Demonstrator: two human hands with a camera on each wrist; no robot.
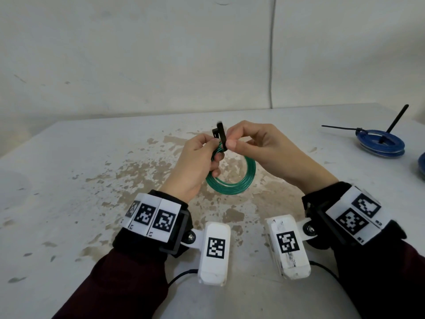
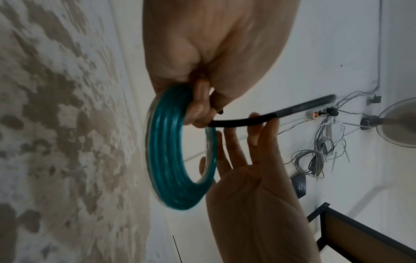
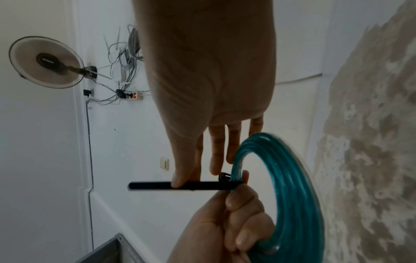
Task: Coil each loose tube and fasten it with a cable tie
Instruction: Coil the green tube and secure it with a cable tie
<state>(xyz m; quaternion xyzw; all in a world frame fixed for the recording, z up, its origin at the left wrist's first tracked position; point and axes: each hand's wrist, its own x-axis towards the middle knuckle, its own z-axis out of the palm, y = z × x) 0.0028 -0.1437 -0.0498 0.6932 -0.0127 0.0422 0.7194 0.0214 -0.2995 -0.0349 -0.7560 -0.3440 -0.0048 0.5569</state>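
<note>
A coil of green tube hangs above the stained white table, held up at its top edge. My left hand grips the bundled turns with its fingers curled round them; in the left wrist view the coil hangs below that fist. A black cable tie stands up from the top of the coil. My right hand pinches its strap between thumb and fingers. In the right wrist view the cable tie runs sideways from the coil, its head against the tube, with the right hand on the strap.
A blue tube coil fastened with black cable ties lies at the table's right side. Part of another blue coil shows at the right edge. A grey wall with a thin cable stands behind the table.
</note>
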